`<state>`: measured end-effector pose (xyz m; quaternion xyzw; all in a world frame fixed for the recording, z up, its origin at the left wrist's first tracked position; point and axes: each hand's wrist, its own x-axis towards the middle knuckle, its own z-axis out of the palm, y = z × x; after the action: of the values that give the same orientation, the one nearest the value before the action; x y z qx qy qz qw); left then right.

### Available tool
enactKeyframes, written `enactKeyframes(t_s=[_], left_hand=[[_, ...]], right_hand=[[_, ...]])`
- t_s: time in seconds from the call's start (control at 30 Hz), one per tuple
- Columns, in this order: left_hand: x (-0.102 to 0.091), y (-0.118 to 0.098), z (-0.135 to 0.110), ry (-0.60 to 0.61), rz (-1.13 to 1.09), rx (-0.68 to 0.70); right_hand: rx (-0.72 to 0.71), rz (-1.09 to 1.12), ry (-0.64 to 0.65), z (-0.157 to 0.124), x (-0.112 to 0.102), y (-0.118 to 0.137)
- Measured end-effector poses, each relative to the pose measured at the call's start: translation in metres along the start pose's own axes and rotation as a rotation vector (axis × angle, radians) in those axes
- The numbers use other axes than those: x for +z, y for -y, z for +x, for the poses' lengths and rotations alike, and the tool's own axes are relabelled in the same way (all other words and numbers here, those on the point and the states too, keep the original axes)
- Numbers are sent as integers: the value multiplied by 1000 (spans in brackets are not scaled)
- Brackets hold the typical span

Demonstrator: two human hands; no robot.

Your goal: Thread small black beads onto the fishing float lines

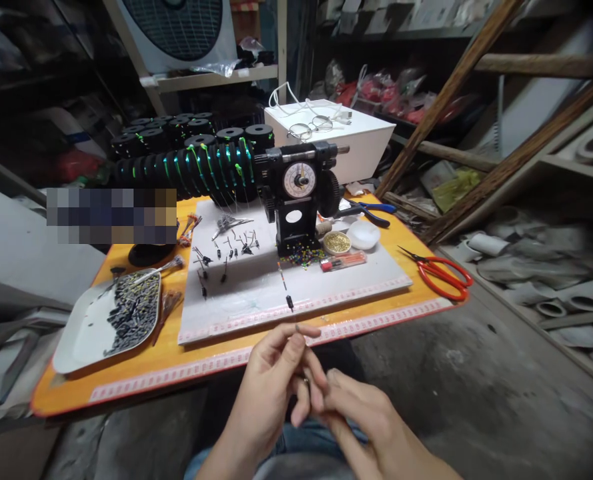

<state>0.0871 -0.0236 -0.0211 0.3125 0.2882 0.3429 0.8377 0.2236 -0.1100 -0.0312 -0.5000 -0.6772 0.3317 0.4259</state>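
Observation:
My left hand (279,367) is in front of the board's near edge, thumb and forefinger pinched together. A thin strand with small coloured bits and a black cylindrical piece (289,302) runs from the foot of the black geared device (299,213) towards those fingertips; its end is too fine to follow. My right hand (369,407) is closed beside the left, its fingertips against the left fingers; what they hold, if anything, is hidden. Several small black pieces with wire-like stems (233,253) lie on the white board (246,293), near scattered coloured beads (303,255).
A white tray (79,333) of small grey pieces stands at left. Right of the device are a dish of gold-coloured bits (337,243), an orange-and-clear lighter-like item (343,261), blue-handled pliers (371,213) and red-handled scissors (443,277). Black spools (186,167) and a white box (326,143) stand behind.

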Motion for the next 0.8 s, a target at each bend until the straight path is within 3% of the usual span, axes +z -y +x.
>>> enactKeyframes(t_s=[0.2,0.43,0.6,0.67,0.8], left_hand=[[-1,-1,-12,-52,112,83],[0,-2,-25,-5,349,127],[-10,6,-33,-138,627,333],[-13,5,-35,-133,802,469],[-16,1,-38,-23,968,744]], right_hand=[[21,33,-65,-6,-10,0],[11,109,-88,-10,-8,6],[17,156,-140,-12,-8,3],[58,290,-152,-9,-7,3],[166,887,-14,1,3,3]])
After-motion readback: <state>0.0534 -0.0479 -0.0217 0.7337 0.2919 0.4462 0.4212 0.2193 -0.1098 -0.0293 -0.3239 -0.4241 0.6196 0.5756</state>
